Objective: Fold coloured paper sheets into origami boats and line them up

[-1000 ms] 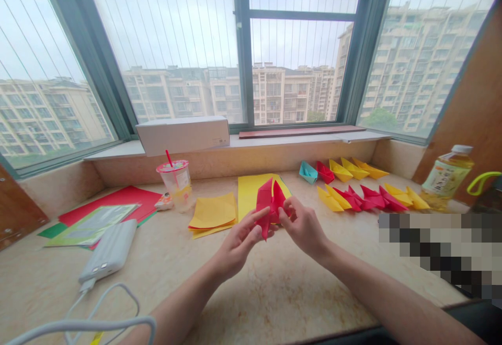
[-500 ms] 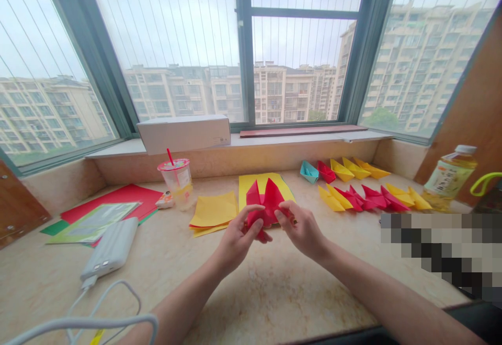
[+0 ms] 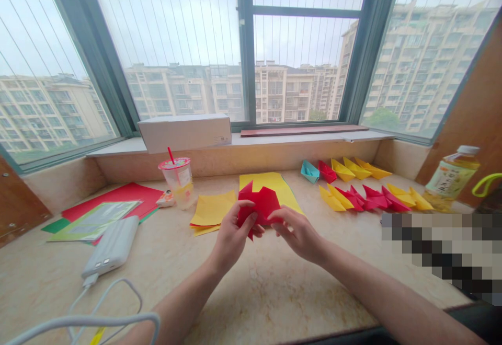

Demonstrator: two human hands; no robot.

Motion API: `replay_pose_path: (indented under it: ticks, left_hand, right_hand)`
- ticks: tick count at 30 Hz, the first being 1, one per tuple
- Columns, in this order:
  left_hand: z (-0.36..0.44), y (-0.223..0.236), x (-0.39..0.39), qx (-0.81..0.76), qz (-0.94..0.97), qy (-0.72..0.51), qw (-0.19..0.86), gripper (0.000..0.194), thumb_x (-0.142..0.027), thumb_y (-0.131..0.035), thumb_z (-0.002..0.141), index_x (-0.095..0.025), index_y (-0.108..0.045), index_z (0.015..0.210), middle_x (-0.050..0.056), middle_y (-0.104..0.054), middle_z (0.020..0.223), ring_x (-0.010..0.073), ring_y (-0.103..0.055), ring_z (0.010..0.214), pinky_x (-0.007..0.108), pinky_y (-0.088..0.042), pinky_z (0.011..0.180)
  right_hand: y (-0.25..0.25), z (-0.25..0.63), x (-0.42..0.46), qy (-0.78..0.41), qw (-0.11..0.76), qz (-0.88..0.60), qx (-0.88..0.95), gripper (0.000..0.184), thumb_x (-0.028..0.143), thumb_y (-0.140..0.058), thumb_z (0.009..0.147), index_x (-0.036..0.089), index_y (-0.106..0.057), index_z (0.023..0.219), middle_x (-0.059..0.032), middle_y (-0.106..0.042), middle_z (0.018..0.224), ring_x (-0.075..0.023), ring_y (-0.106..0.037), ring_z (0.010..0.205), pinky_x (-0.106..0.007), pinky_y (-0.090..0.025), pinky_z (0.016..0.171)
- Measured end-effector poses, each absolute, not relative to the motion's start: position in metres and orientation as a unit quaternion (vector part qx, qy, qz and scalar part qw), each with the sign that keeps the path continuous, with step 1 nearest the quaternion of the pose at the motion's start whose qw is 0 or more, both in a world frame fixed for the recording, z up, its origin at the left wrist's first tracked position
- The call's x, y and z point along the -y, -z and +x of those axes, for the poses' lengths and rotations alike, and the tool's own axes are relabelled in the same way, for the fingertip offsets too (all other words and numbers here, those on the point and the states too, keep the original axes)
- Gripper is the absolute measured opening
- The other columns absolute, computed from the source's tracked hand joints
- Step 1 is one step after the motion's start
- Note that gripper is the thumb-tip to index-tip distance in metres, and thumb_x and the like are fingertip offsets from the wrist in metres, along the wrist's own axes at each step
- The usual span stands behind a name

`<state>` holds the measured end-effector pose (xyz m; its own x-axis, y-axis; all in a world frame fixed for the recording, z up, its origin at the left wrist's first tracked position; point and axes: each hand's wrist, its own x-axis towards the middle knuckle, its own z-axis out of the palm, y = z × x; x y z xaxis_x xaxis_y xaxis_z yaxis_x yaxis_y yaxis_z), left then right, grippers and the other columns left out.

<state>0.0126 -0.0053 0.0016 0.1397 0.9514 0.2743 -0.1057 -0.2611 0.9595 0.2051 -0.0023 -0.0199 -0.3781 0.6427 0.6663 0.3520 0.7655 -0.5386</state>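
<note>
A partly folded piece of red origami paper (image 3: 264, 204) is held up between both hands over the middle of the table. My left hand (image 3: 235, 227) grips its left side, thumb in front and fingers behind. At its right edge, my right hand (image 3: 296, 228) pinches the paper between thumb and fingers. One pointed corner sticks up at the left, while the right part looks flat and wide. Behind it lies a yellow sheet (image 3: 284, 188). Left of the hands is a stack of yellow square paper (image 3: 214, 209) with some red showing underneath.
Folded paper boats (image 3: 345, 170) stand at the back right, with several yellow and red folded pieces (image 3: 368, 197) before them. A drink bottle (image 3: 451, 177) is far right. A plastic cup (image 3: 177, 180), red sheets (image 3: 145, 198), a power bank (image 3: 112, 248) and its cable (image 3: 98, 321) are left.
The red paper showed two upright points before. Its right point has opened out into a wider flat shape, and the paper has tilted slightly left. Both hands keep their hold.
</note>
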Motion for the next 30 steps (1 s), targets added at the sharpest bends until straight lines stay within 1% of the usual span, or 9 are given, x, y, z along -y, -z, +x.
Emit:
replay_pose_path:
  ticks: [4, 9, 12, 14, 18, 21, 23, 27, 30]
  left_hand:
    - [0.013, 0.0, 0.006, -0.355, 0.585, -0.544, 0.485, 0.028, -0.038, -0.063, 0.085, -0.019, -0.051, 0.102, -0.001, -0.068, 0.064, 0.016, -0.067, 0.054, 0.024, -0.051, 0.05]
    - [0.013, 0.002, 0.005, -0.348, 0.61, -0.529, 0.476, 0.022, -0.037, -0.057, 0.09, -0.018, -0.056, 0.1, 0.002, -0.069, 0.073, 0.0164, -0.069, 0.061, 0.028, -0.056, 0.06]
    - [0.013, 0.002, 0.006, -0.347, 0.622, -0.514, 0.478, 0.024, -0.039, -0.056, 0.091, -0.017, -0.058, 0.101, 0.003, -0.07, 0.08, 0.0159, -0.069, 0.064, 0.029, -0.057, 0.065]
    - [0.013, 0.0, 0.007, -0.353, 0.627, -0.509, 0.473, 0.025, -0.038, -0.059, 0.089, -0.017, -0.058, 0.102, 0.003, -0.069, 0.083, 0.0146, -0.068, 0.065, 0.027, -0.056, 0.064]
    - [0.013, -0.005, 0.008, -0.366, 0.611, -0.529, 0.462, 0.022, -0.034, -0.065, 0.085, -0.017, -0.059, 0.098, 0.001, -0.067, 0.081, 0.0134, -0.067, 0.068, 0.021, -0.053, 0.059]
    - [0.013, -0.006, 0.008, -0.362, 0.594, -0.539, 0.476, 0.021, -0.032, -0.062, 0.086, -0.017, -0.055, 0.099, 0.001, -0.068, 0.082, 0.0135, -0.067, 0.065, 0.022, -0.052, 0.056]
    - [0.013, -0.004, 0.008, -0.359, 0.592, -0.532, 0.487, 0.021, -0.031, -0.06, 0.087, -0.018, -0.052, 0.101, 0.0, -0.069, 0.079, 0.0134, -0.067, 0.061, 0.022, -0.051, 0.054]
    - [0.014, 0.0, 0.009, -0.344, 0.603, -0.502, 0.516, 0.024, -0.03, -0.061, 0.087, -0.019, -0.047, 0.102, 0.0, -0.07, 0.075, 0.0142, -0.068, 0.061, 0.023, -0.053, 0.055]
    - [0.015, 0.001, 0.011, -0.336, 0.612, -0.486, 0.525, 0.027, -0.029, -0.064, 0.085, -0.02, -0.046, 0.103, 0.001, -0.069, 0.082, 0.0136, -0.067, 0.062, 0.024, -0.054, 0.054]
  right_hand:
    - [0.02, 0.202, 0.002, -0.149, 0.466, -0.333, 0.806, 0.022, 0.029, -0.057, 0.094, 0.022, -0.062, 0.115, -0.0058, -0.067, 0.1, -0.0154, -0.063, 0.073, -0.03, -0.055, 0.065]
    - [0.02, 0.202, 0.001, -0.137, 0.455, -0.285, 0.833, 0.026, 0.024, -0.053, 0.097, 0.026, -0.066, 0.119, -0.009, -0.064, 0.114, -0.0198, -0.066, 0.094, -0.034, -0.057, 0.078]
    - [0.018, 0.204, 0.002, -0.122, 0.42, -0.292, 0.851, 0.026, 0.024, -0.053, 0.097, 0.026, -0.066, 0.119, -0.01, -0.06, 0.122, -0.0218, -0.065, 0.101, -0.038, -0.056, 0.085]
    - [0.016, 0.204, 0.004, -0.109, 0.389, -0.309, 0.861, 0.024, 0.026, -0.053, 0.097, 0.026, -0.067, 0.116, -0.0105, -0.057, 0.124, -0.0227, -0.065, 0.102, -0.039, -0.056, 0.086]
    - [0.013, 0.204, 0.007, -0.099, 0.362, -0.312, 0.873, 0.03, 0.031, -0.051, 0.098, 0.025, -0.057, 0.127, -0.0116, -0.056, 0.125, -0.021, -0.065, 0.095, -0.039, -0.057, 0.082]
    - [0.014, 0.204, 0.006, -0.114, 0.396, -0.302, 0.86, 0.042, 0.033, -0.051, 0.098, 0.025, -0.042, 0.138, -0.0107, -0.058, 0.119, -0.0155, -0.064, 0.08, -0.034, -0.057, 0.074]
    - [0.018, 0.205, 0.004, -0.123, 0.429, -0.306, 0.841, 0.047, 0.033, -0.053, 0.097, 0.027, -0.036, 0.141, -0.0087, -0.06, 0.112, -0.0144, -0.062, 0.077, -0.032, -0.056, 0.07]
    - [0.026, 0.207, -0.001, -0.153, 0.469, -0.32, 0.808, 0.053, 0.037, -0.057, 0.095, 0.029, -0.033, 0.141, -0.0051, -0.062, 0.1, -0.0152, -0.061, 0.078, -0.028, -0.055, 0.064]
    - [0.029, 0.207, -0.003, -0.174, 0.478, -0.308, 0.804, 0.056, 0.039, -0.056, 0.095, 0.029, -0.032, 0.144, -0.0074, -0.061, 0.108, -0.0153, -0.061, 0.079, -0.027, -0.056, 0.064]
